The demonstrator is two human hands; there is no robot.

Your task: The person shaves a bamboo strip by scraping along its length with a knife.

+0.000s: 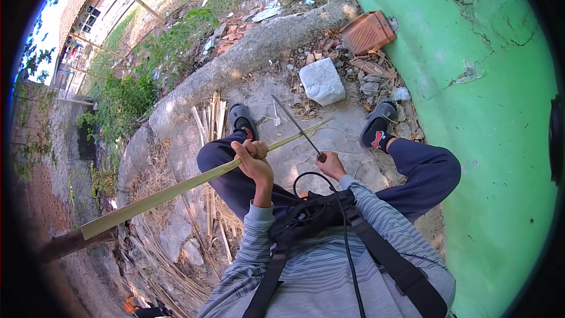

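Note:
My left hand is closed around a long pale green-yellow bamboo strip. The strip slants across my lap, its wide end at the lower left and its narrow end between my feet. My right hand grips the dark handle of a knife. Its long, thin blade points away and to the left, crossing over the strip near the narrow end; whether the two touch, I cannot tell.
A white block lies ahead between my feet, with rubble and a hollow terracotta brick beyond. Split bamboo pieces lie by my left foot. A green wall stands close on the right; a low concrete ridge curves ahead.

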